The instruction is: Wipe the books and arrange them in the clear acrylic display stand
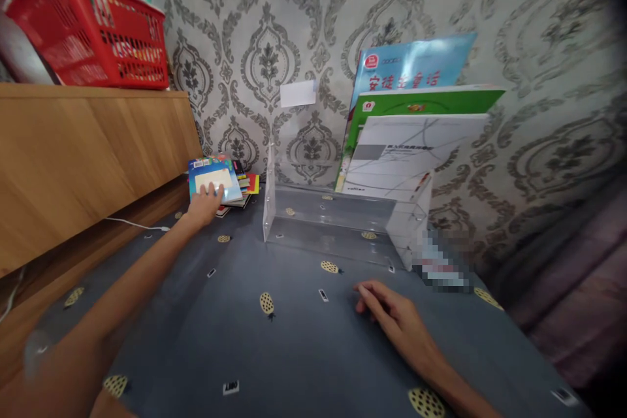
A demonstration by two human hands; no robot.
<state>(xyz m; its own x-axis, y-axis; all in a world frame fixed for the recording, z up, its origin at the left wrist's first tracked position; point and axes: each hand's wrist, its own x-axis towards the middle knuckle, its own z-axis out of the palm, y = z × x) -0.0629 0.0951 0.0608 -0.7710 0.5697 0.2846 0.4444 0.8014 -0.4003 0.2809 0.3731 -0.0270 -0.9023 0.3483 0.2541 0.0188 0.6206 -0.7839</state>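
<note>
At the far left, my left hand (206, 204) rests on a blue book (234, 188) at the top of a small pile. Its fingers are spread over the pale panel of the cover; the thumb is hard to make out. My right hand (392, 317) hovers over or lies on the dark cloth, holding nothing, its fingers loosely bent and apart. Between the hands and the wall stands a clear acrylic rack (333, 225). At its right end lean a white booklet (392, 157), a green book (431, 101) and a light-blue book (416, 62), all upright.
The dark blue cloth (294, 353) with pineapple prints covers the surface. A red plastic basket (117, 39) stands on a wooden cabinet (98, 157) at the left. A white cable (137, 225) runs beneath it. Patterned wallpaper rises behind, and a blurred-out object (443, 264) lies right of the rack.
</note>
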